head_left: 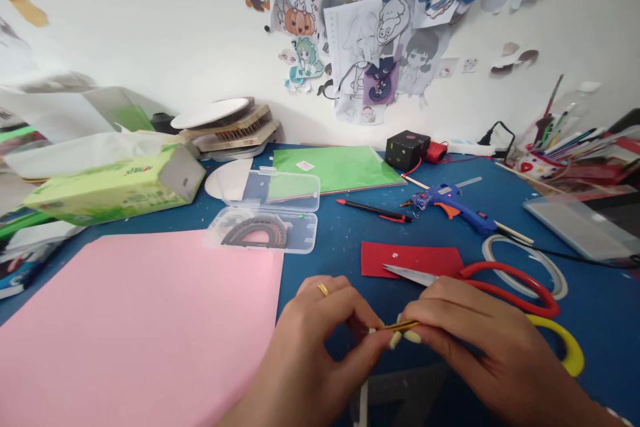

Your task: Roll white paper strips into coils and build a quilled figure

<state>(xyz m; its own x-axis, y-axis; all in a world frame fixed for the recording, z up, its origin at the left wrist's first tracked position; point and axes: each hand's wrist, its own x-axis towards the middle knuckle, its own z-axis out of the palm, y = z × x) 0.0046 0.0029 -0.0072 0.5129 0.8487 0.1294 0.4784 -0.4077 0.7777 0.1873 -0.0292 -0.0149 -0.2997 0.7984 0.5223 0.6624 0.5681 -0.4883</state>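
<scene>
Near the front edge, my left hand [320, 340] and my right hand [485, 340] meet fingertip to fingertip. Both pinch a thin yellow-brown strip [401, 325], seen nearly edge-on; its material is unclear. A narrow white strip [363, 403] hangs below my left fingers, and I cannot tell whether it joins the piece. Red-handled scissors [533, 279] lie behind my right hand, their blades over a red rectangle of paper [414, 257]. A yellow handle loop [570, 350] shows beside my right wrist. Under my hands is a clear, ruler-like piece [405, 395], partly hidden.
Pink paper [145, 320] covers the left of the blue table. Behind it are an open clear case [300, 240] with a protractor, green sheets [340, 167] and a tissue box [120, 187]. A blue glue gun [465, 210], tape roll [560, 280] and pen cup [543, 163] stand right.
</scene>
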